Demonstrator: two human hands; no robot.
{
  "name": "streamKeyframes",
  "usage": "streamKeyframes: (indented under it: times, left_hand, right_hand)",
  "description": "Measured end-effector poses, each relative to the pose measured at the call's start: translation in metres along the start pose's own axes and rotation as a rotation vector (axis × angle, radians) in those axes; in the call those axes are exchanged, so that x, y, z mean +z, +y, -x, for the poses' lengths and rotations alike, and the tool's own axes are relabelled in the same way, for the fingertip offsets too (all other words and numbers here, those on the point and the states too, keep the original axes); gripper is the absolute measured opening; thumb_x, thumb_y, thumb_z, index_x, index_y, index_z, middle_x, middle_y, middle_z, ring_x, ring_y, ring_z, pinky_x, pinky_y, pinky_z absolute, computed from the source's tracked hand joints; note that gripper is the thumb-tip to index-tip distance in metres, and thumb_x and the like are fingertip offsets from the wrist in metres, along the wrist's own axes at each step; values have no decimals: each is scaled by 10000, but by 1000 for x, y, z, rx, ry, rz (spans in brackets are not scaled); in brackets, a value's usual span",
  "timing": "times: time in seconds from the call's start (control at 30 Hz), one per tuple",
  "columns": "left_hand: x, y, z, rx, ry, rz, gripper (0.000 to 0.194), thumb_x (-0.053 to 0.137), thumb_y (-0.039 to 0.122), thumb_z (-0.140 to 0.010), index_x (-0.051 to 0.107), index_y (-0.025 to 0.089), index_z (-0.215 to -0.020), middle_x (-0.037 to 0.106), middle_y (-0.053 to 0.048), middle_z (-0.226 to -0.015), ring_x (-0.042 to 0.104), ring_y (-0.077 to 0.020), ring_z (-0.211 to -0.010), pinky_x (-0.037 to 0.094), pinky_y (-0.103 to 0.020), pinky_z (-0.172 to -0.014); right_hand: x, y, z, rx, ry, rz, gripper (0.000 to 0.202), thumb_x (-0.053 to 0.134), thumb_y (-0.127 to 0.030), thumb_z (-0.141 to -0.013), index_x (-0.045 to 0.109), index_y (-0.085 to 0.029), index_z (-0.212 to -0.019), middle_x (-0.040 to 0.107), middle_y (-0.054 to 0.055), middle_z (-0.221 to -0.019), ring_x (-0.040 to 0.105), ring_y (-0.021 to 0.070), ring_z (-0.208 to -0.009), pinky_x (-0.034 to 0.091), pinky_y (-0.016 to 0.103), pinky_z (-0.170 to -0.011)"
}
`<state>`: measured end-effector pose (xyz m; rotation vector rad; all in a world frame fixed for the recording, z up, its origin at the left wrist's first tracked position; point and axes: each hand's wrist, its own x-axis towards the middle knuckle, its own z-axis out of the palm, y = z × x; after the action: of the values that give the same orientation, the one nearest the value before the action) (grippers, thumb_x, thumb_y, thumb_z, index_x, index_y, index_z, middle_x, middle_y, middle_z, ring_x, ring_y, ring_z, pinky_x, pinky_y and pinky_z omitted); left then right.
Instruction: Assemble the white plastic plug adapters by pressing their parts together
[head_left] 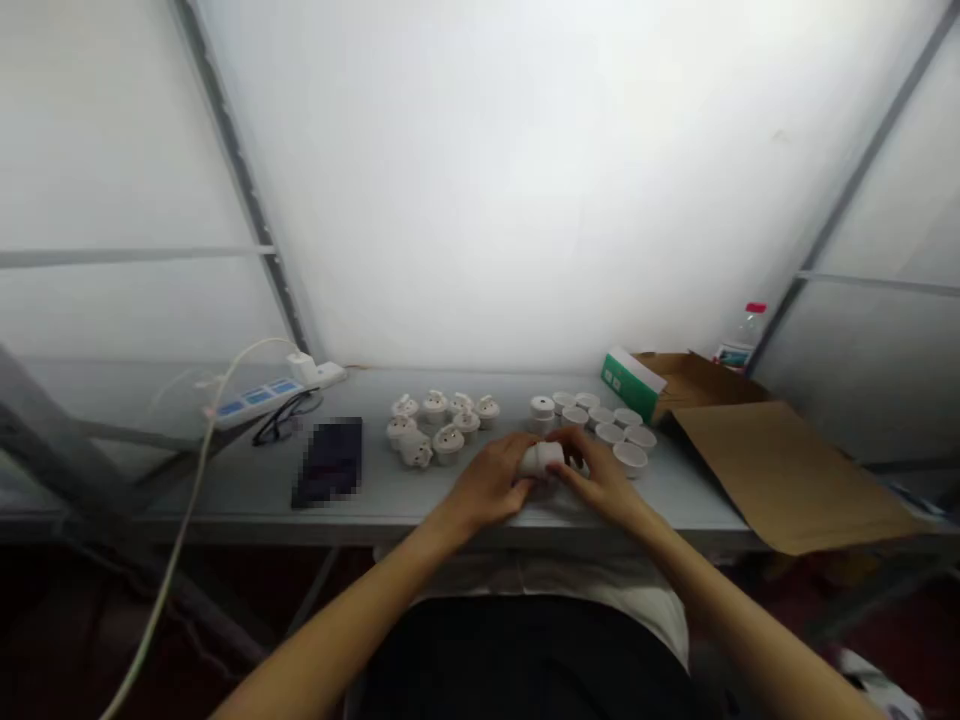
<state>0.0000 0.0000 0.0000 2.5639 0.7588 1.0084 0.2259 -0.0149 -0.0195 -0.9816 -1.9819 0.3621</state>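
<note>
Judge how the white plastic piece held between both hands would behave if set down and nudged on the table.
The white plastic piece looks like a short, rounded cylinder lying sideways, so it may roll. It seems rigid and probably light, since the fingertips of the left hand and right hand carry it. Its smooth surface may be slightly slippery.

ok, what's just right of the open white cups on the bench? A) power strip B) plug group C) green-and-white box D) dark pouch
C: the green-and-white box sits right of the cups, against the cardboard box; the power strip and dark pouch lie far left.
</note>
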Motion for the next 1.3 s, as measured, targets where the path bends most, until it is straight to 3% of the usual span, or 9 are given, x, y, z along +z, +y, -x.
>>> streamKeyframes:
  times: [0.33,0.5,0.67,0.87,0.93,1.03,1.1,1.2,1.3]
  left_hand:
    - [4,-7,0,3,19,30,459,657,121,-905,590,224,-1347,688,-99,-1297,651,-294,-1209,526,-448,-1057]
    - [1,-6,0,3,10,31,445,682,162,-919,596,226,-1351,695,-96,-1290,656,-295,-1199,530,-443,-1047]
    - [-1,-3,-1,36,-11,16,434,701,180,-917,608,217,-1339,696,-103,-1279,656,-294,-1194,539,-440,-1038]
    - [2,-3,0,56,-27,-33,452,698,162,-909,608,217,-1348,691,-112,-1305,655,-302,-1206,532,-463,-1061]
    - [3,-2,0,44,-15,-38,437,713,184,-909,616,209,-1334,702,-115,-1276,666,-306,-1179,539,-456,-1042]
    - [1,-3,-1,-6,49,-5,420,740,252,-921,623,198,-1320,711,-124,-1252,674,-309,-1160,544,-445,-1025]
    - [0,-3,-1,-25,91,18,414,744,274,-925,625,197,-1315,714,-120,-1253,676,-306,-1162,540,-443,-1030]
    - [-1,-2,-2,-4,68,18,403,743,247,-917,630,205,-1301,720,-102,-1245,678,-293,-1153,542,-428,-1013]
    - [0,-2,0,48,-6,-58,428,718,170,-897,624,208,-1312,710,-105,-1281,668,-297,-1174,531,-440,-1022]
  right_hand:
    - [2,8,1,-20,8,-307,371,773,-441,-916,633,-279,-1219,689,79,-1172,669,275,-1080,583,413,-891]
    - [-1,1,1,32,31,-224,371,756,-485,-921,660,-242,-1184,734,63,-986,691,235,-824,590,374,-750]
    - [-3,-4,1,88,15,-64,352,627,-560,-994,675,-214,-1042,731,44,-849,668,221,-728,531,344,-677]
    - [-2,0,0,191,-6,-39,464,513,-632,-1031,649,-218,-871,647,4,-593,619,209,-567,477,332,-601]
    - [-2,-2,0,138,4,-14,463,465,-609,-1055,660,-214,-914,665,22,-658,629,218,-626,481,341,-633]
    - [-2,-6,0,19,20,-62,403,525,-549,-1041,615,-208,-1236,721,93,-1026,677,254,-886,530,360,-740]
    - [-2,-8,1,-26,13,-121,441,584,-512,-1020,546,-218,-1346,693,110,-1163,670,257,-979,546,357,-778]
    - [-3,-8,1,-8,14,-123,374,607,-511,-1012,595,-217,-1242,711,77,-1044,667,239,-904,532,340,-756]
    - [-2,-3,1,97,-6,-27,408,520,-578,-1043,654,-204,-947,691,29,-762,633,212,-706,479,320,-667]
